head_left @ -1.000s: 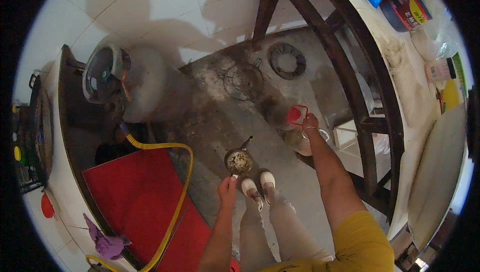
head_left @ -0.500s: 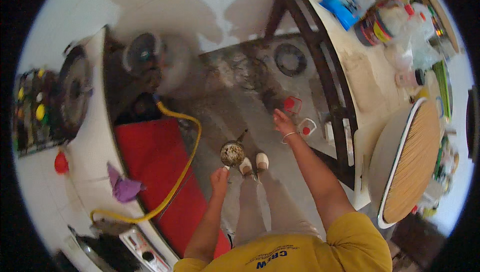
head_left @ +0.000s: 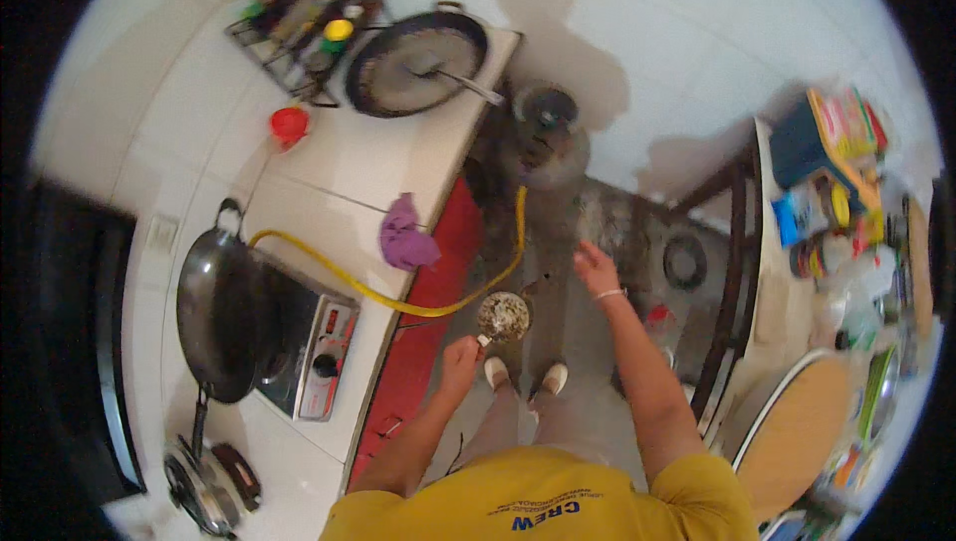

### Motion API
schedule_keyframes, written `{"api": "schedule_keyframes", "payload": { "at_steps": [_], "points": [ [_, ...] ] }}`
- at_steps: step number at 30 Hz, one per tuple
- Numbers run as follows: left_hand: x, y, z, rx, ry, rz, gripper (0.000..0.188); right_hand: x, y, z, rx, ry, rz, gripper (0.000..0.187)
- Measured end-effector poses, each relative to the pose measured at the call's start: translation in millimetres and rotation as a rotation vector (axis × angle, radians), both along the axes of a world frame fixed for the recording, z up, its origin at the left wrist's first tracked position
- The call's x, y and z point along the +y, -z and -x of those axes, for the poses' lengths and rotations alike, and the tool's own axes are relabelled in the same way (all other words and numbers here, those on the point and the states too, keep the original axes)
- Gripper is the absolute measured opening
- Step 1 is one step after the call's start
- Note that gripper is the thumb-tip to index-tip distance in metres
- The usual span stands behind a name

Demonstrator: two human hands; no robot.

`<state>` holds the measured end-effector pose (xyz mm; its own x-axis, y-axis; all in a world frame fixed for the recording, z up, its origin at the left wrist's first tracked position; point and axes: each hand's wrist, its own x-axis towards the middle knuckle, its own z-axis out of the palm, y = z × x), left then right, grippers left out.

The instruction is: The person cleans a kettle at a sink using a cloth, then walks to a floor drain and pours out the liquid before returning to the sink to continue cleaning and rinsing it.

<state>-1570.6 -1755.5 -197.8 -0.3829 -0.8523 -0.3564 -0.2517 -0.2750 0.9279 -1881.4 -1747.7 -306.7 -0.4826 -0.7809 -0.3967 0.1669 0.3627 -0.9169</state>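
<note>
My left hand is closed round the light-coloured handle of a small round pan. Its bowl shows a mottled white and brown surface; what that is, I cannot make out. The pan is in front of my body, over the floor and above my feet. My right hand is raised in the air to the right, empty, with its fingers loosely apart and a bracelet at the wrist. Close to the pan, a yellow hose curves from the counter down toward a gas cylinder.
On the left, the tiled counter bears a large pan with a utensil, a purple cloth, a red cup and a wok over a stove. A table at right carries packages and a large basin.
My view has swung left, bringing the wok and stove into sight. The pan stays in my left hand, and my right hand is still raised and empty.
</note>
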Motion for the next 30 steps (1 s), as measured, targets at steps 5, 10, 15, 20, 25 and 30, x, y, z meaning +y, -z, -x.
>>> {"api": "schedule_keyframes", "payload": {
  "at_steps": [5,10,15,20,25,30],
  "points": [
    [-20,-39,-50,-0.106,-0.118,-0.154,0.044,-62,-54,-61,0.359,-0.419,0.001,0.049],
    [-7,-25,-93,0.099,-0.426,-0.134,0.055,-134,-98,-150,0.804,-0.722,0.251,0.066],
    [-12,-50,-93,-0.012,-0.574,-0.109,0.060,-198,-101,-189,1.015,-0.893,0.301,0.083],
    [9,-49,-93,0.068,-0.657,0.045,0.065,-209,-70,-198,1.074,-0.941,0.368,0.065],
    [48,-59,-95,0.105,-0.759,0.042,0.063,-158,-62,-188,1.116,-0.807,0.456,0.052],
    [102,-85,-135,0.115,-0.828,0.125,0.051,-70,-81,-201,0.514,-0.647,0.403,0.042]
  ]
}}
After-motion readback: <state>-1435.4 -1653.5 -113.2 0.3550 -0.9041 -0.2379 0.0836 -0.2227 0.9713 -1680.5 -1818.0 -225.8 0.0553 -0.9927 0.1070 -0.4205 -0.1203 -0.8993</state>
